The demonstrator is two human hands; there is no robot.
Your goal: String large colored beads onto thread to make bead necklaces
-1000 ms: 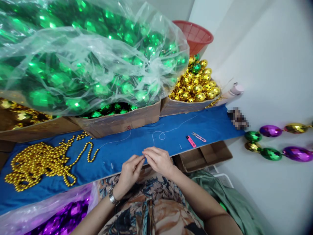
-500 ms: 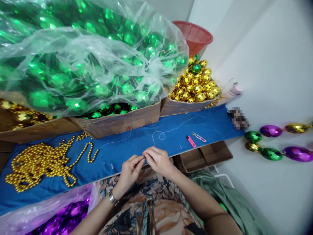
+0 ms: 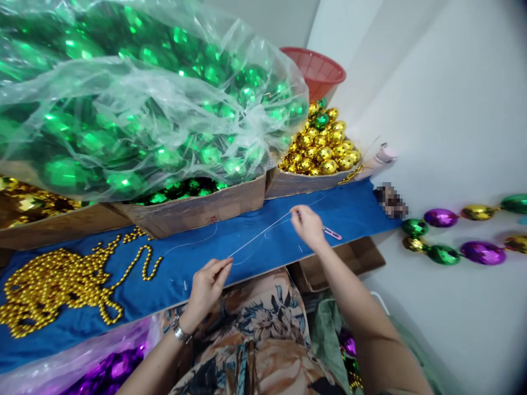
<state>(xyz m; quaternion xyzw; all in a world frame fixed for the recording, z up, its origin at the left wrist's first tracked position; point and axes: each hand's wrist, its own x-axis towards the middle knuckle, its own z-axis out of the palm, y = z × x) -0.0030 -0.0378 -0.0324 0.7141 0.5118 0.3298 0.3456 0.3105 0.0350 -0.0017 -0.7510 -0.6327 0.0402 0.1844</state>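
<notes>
A thin white thread [image 3: 260, 234] runs taut between my two hands over the blue cloth. My left hand [image 3: 209, 284] pinches its lower end near the cloth's front edge. Up and to the right, my right hand [image 3: 307, 225] pinches the other end, fingers closed. A loose loop of thread lies on the cloth below the taut stretch. Close to my right hand are pink thread snips [image 3: 332, 233], partly covered by the wrist. On the left rests a heap of gold bead strands [image 3: 53, 285], and a thin thread leads from one strand's end toward the boxes.
Behind the cloth stand cardboard boxes [image 3: 201, 206], a plastic bag of green beads [image 3: 135, 126] and gold oval beads [image 3: 323, 148]. A red basket [image 3: 317, 74] is at the back. Multicoloured beads [image 3: 442, 255] hang at right. Below are an open carton [image 3: 341, 269] and purple beads [image 3: 111, 370].
My hands were together at the front edge. My right hand has moved up and right, drawing the thread taut, and now hides the pink lighter-like object. The view has shifted slightly.
</notes>
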